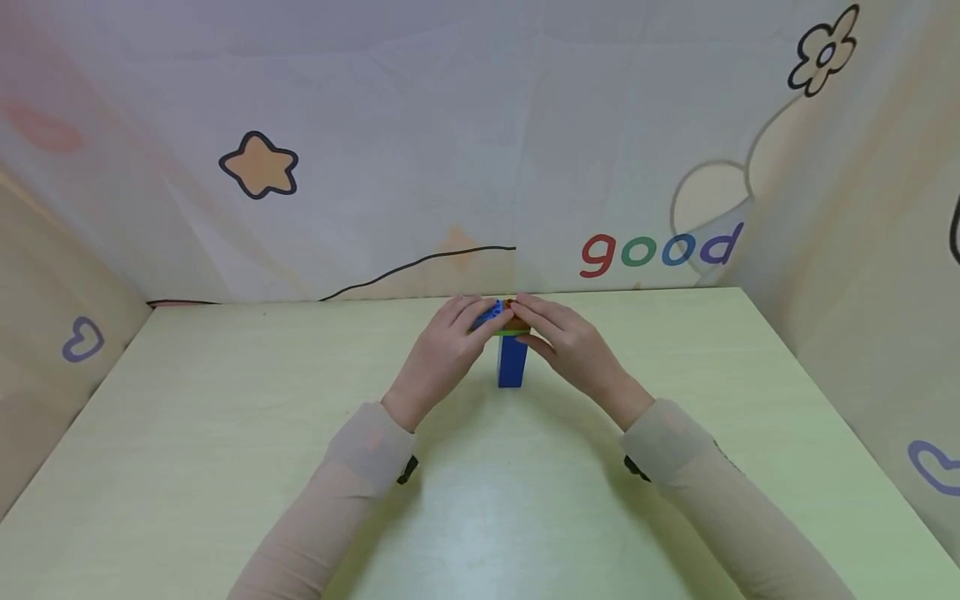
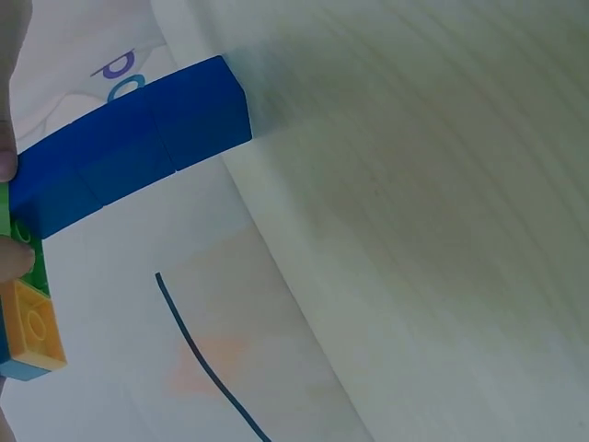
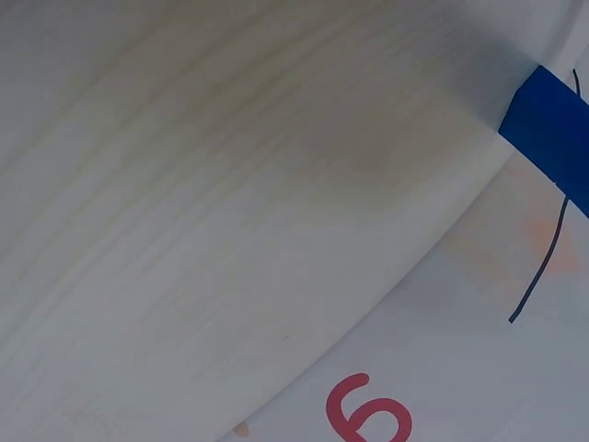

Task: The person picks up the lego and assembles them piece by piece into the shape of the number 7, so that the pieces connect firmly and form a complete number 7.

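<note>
A blue column of stacked toy building bricks [image 1: 512, 362] stands upright on the table, its stacked segments visible in the left wrist view. On top sits a wider layer with a green brick [image 2: 35, 267], a yellow-orange brick [image 2: 37, 324] and a blue brick [image 1: 489, 313]. My left hand [image 1: 447, 340] grips the left side of this top layer. From the right, my right hand [image 1: 576, 343] holds the same layer, fingers over it and thumb lower down near the column. The fingers hide much of the top. Only the blue column [image 3: 552, 138] shows in the right wrist view.
The pale wooden table [image 1: 225, 433] spreads around the column. Behind it hangs a printed cloth [image 1: 390, 150] with a star, a flower and the word "good". Cloth walls also border the table on the left and right.
</note>
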`<action>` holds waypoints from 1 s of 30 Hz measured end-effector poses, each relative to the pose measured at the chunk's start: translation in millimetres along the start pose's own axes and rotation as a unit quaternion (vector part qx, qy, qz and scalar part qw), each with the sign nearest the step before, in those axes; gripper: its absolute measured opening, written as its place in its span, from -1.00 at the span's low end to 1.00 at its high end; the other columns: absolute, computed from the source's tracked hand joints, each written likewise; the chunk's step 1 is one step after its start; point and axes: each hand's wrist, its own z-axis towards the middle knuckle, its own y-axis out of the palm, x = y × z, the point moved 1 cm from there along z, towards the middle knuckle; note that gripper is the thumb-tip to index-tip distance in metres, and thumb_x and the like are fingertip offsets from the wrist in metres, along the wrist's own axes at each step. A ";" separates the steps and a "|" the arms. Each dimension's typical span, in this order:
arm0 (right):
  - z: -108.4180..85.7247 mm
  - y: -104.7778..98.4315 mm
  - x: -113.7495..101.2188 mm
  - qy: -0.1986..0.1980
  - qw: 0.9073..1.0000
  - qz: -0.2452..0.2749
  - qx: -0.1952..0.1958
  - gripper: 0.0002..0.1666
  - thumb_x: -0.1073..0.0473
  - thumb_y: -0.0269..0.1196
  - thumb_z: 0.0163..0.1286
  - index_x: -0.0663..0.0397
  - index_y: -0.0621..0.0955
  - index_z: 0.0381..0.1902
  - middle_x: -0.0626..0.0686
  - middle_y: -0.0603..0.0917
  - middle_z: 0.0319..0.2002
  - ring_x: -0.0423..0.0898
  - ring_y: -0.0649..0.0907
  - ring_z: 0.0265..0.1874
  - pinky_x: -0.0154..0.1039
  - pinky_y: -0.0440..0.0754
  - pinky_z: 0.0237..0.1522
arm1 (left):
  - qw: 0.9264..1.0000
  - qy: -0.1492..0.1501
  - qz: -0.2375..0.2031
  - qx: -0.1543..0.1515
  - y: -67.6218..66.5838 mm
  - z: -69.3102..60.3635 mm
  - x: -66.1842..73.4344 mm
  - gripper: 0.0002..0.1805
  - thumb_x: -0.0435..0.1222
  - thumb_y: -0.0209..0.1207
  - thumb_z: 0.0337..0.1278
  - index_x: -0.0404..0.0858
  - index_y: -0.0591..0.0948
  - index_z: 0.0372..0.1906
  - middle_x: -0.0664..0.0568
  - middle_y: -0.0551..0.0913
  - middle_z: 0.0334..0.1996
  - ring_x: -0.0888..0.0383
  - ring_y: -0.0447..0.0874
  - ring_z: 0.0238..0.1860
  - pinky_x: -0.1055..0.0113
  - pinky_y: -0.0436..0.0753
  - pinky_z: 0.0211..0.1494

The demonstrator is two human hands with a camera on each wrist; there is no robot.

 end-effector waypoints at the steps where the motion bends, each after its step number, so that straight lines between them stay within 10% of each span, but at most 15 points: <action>1: -0.4 0.1 0.1 0.001 1.000 0.000 0.002 -0.35 0.32 0.48 -0.05 0.24 0.60 0.08 0.21 0.66 0.06 0.09 0.67 0.03 -0.11 0.67 0.01 | 1.000 0.001 -0.003 -0.001 0.1 -0.3 -0.5 -0.50 -0.42 0.28 0.09 -0.12 0.55 0.18 -0.04 0.62 0.08 0.04 0.56 0.13 0.23 0.49 0.35; 7: -0.6 -0.5 -1.4 0.008 1.000 0.004 0.001 -0.34 0.32 0.50 -0.06 0.26 0.60 0.08 0.21 0.65 0.06 0.10 0.68 0.02 -0.12 0.68 -0.02 | 0.998 -0.022 -0.057 -0.005 -0.3 -4.7 -6.5 -0.45 -0.32 0.35 0.02 -0.20 0.52 0.20 -0.05 0.61 0.11 0.03 0.54 0.16 0.24 0.51 0.32; 13: -0.5 -0.3 -4.3 0.065 0.997 0.034 -0.024 -0.38 0.34 0.46 0.02 0.22 0.58 0.11 0.18 0.61 0.11 0.09 0.63 0.09 -0.12 0.67 0.00 | 0.976 -0.141 -0.166 -0.027 -5.2 -11.8 -15.4 -0.39 -0.19 0.31 0.10 -0.29 0.43 0.24 -0.15 0.51 0.16 -0.03 0.52 0.15 0.20 0.62 0.19; 19: -0.1 0.4 -6.2 0.159 0.981 0.100 -0.047 -0.44 0.33 0.37 0.15 0.15 0.56 0.16 0.20 0.48 0.25 0.13 0.55 0.20 -0.08 0.66 0.04 | 0.927 -0.232 -0.291 -0.051 -5.9 -20.9 -22.6 -0.50 -0.28 0.16 0.25 -0.30 0.38 0.26 -0.16 0.49 0.17 -0.04 0.55 0.09 0.15 0.64 0.15; 30: -2.9 4.7 -1.8 0.300 0.913 0.263 -0.079 -0.45 0.35 0.09 0.41 0.11 0.38 0.35 0.21 0.48 0.26 0.16 0.53 0.22 0.02 0.61 0.13 | 0.827 -0.329 -0.455 -0.039 -0.9 -22.8 -25.2 -0.57 -0.36 0.13 0.26 -0.39 0.39 0.19 -0.25 0.49 0.09 -0.13 0.55 0.11 0.04 0.63 0.17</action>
